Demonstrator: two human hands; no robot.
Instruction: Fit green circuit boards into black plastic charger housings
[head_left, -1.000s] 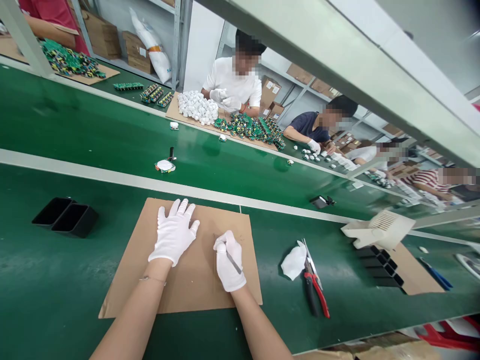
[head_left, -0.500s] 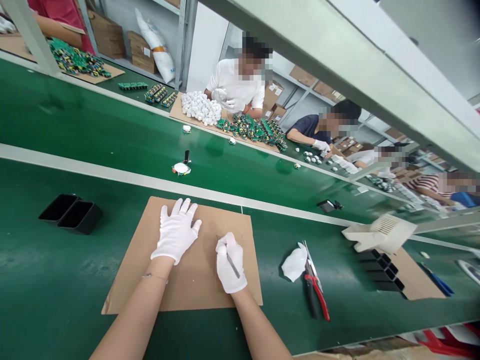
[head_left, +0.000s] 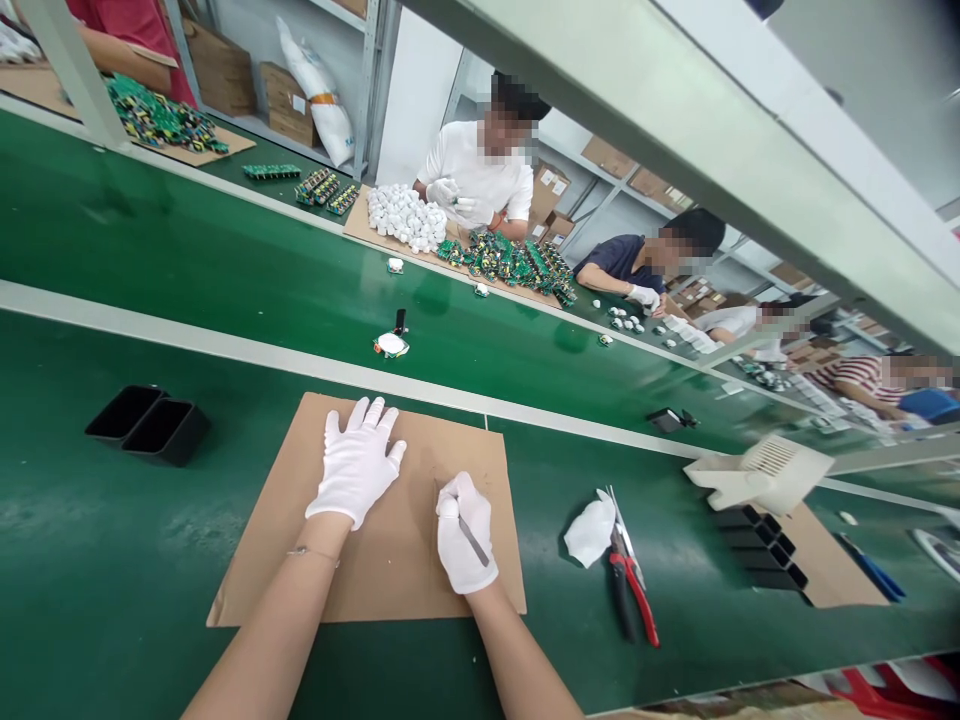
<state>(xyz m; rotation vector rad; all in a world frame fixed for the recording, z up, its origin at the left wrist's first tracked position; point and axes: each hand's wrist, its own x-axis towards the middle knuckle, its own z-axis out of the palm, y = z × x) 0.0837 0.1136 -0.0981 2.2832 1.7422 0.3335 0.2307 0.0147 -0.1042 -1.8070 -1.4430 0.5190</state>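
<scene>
My left hand [head_left: 356, 462], in a white glove, lies flat on a sheet of brown cardboard [head_left: 360, 585] with its fingers spread. Nothing is in it. On the right part of the same sheet, my gloved right hand [head_left: 465, 535] is closed around a pair of slim grey tweezers [head_left: 472, 543]. Their upper end slants back over the hand, and the tip is mostly hidden by the fingers. To the right of that hand lie red-and-black pliers [head_left: 631, 585] beside a crumpled white piece [head_left: 590, 530].
Two black open boxes [head_left: 166, 432] stand left. At right are several black boxes [head_left: 761, 550] and a cream plastic housing [head_left: 780, 470]. Beyond the pale rail, a white-topped circuit board [head_left: 391, 345] lies on the green belt [head_left: 262, 300]. Co-workers sit opposite, near heaped circuit boards [head_left: 510, 258].
The parts on the green belt have shifted to the right. My two hands hold nearly the same places, and the tweezers stay in my right hand. The view has moved slightly.
</scene>
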